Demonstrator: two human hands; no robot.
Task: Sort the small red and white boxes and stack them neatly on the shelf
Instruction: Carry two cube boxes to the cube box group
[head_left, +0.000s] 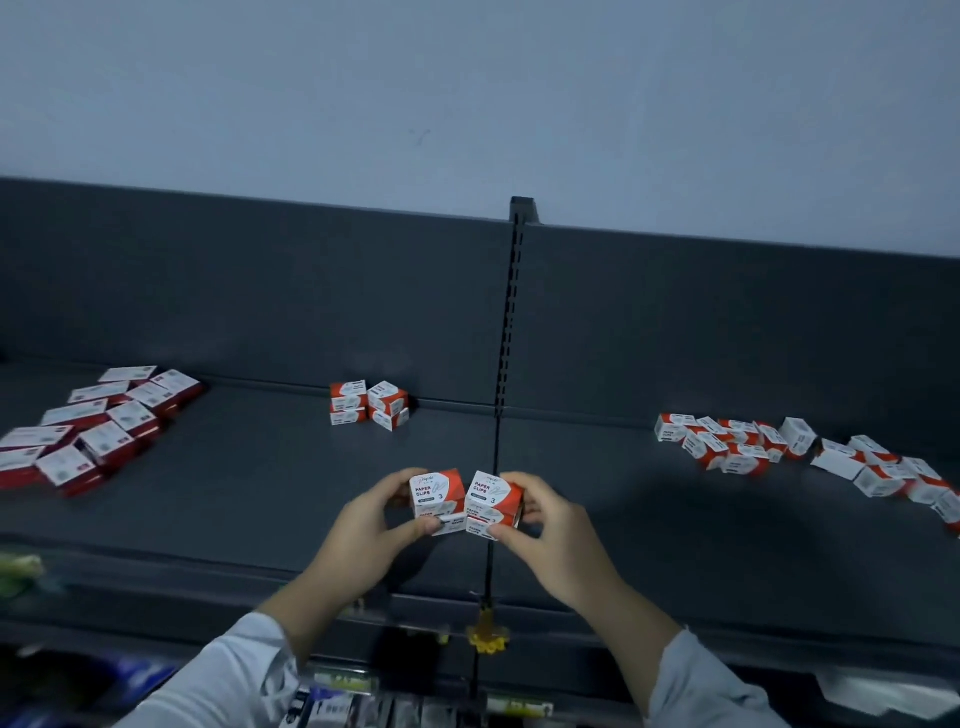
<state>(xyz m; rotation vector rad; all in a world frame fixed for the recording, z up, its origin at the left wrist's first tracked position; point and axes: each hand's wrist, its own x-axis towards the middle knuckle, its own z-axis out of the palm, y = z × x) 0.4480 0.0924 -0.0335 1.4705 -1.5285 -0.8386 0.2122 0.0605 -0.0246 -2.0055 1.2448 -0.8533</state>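
Observation:
My left hand (371, 525) grips a small stack of red and white paper clip boxes (438, 498) above the dark shelf (260, 483). My right hand (545, 525) grips a second such stack (492, 503) pressed against the first one. Both stacks look two boxes high. A neat block of the same boxes (369, 404) stands at the back of the shelf, left of the upright post. Loose boxes (737, 441) lie scattered on the right half of the shelf.
Flatter red and white boxes (98, 421) lie in rows at the left end. A slotted upright post (506, 374) splits the back panel. A yellow tag (488, 631) hangs at the front edge. Goods fill the lower shelf (343, 701).

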